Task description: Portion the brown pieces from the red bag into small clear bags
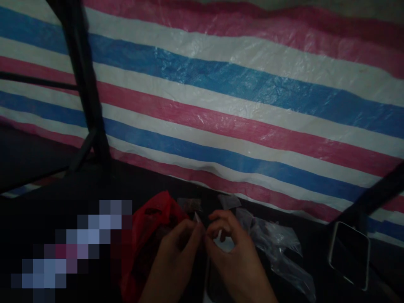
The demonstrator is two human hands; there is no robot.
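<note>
Just above the bottom edge, my left hand (176,250) is closed in a pinch. A thin, pale, pointed piece (197,218) sticks up from its fingertips; its kind is too dark to tell. My right hand (241,252) is curled close beside it, thumb tip near the left fingers; what it holds, if anything, is hidden. A red plastic bag (143,223) lies open left of my hands. Beyond the fingertips rests a small clear packet (191,205) with something brownish inside. Crumpled clear plastic bags (274,235) spread out on the right.
A phone with a light rim (349,254) lies far right on the dark surface (126,181). Part of another dark, pale-edged flat thing (214,284) shows under my hands. Behind stands a striped plastic sheet (221,118) with a dark post (85,84). The lower left is pixelated.
</note>
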